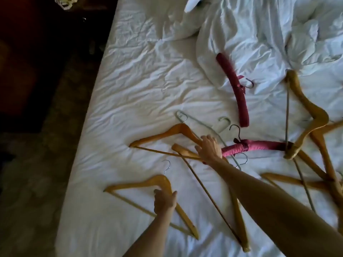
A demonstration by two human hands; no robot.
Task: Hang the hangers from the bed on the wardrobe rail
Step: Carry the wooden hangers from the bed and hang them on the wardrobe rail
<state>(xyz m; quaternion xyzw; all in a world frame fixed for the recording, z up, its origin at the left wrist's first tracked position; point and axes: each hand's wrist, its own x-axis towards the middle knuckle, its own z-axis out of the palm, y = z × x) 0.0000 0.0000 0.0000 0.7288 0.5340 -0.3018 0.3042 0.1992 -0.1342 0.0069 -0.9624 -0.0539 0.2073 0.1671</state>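
Observation:
Several hangers lie scattered on a bed with a rumpled white sheet (141, 86). My left hand (164, 201) grips the shoulder of a wooden hanger (130, 186) near the bed's front left. My right hand (208, 147) reaches further in and closes round the arm of a second wooden hanger (163, 135), where it crosses a third wooden hanger (209, 201). Two padded maroon hangers lie beyond, one curved across the middle (234, 89), one (259, 145) just right of my right hand. Pale wire hangers (196, 121) lie under them. More wooden hangers (306, 115) are piled at the right. No wardrobe rail is in view.
The bed's left edge runs diagonally from top centre to bottom left, with dark patterned carpet (37, 164) beside it. A bunched white duvet (259, 25) fills the far right of the bed. A pale object (65, 2) sits in the dark top-left corner.

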